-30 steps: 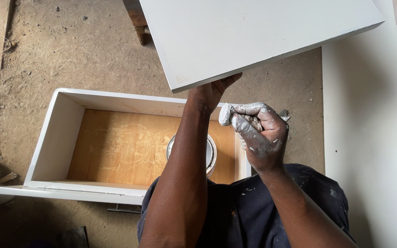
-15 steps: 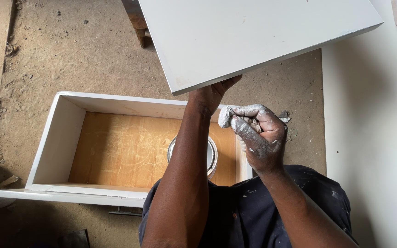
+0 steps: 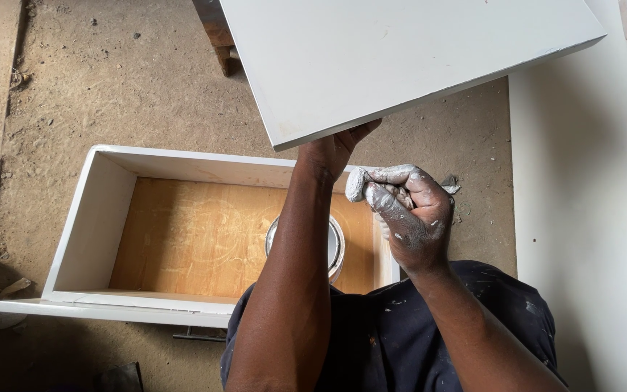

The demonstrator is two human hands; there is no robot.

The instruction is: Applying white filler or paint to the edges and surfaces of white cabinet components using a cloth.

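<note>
I see the white board (image 3: 400,58) at twelve o'clock, tilted, with the left hand (image 3: 332,149) gripping its lower edge from beneath. The right hand (image 3: 404,210) — paint-smeared — is curled shut at four o'clock of it, contents unclear. A drawer (image 3: 96,218) at nine o'clock holds a tin (image 3: 337,243).

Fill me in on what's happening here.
A person holds a white panel up from below with the left hand, tilted over a dirt floor. The right hand, smeared with white filler, is bunched just under the panel's edge. Below lies a white drawer with a round tin inside.
</note>
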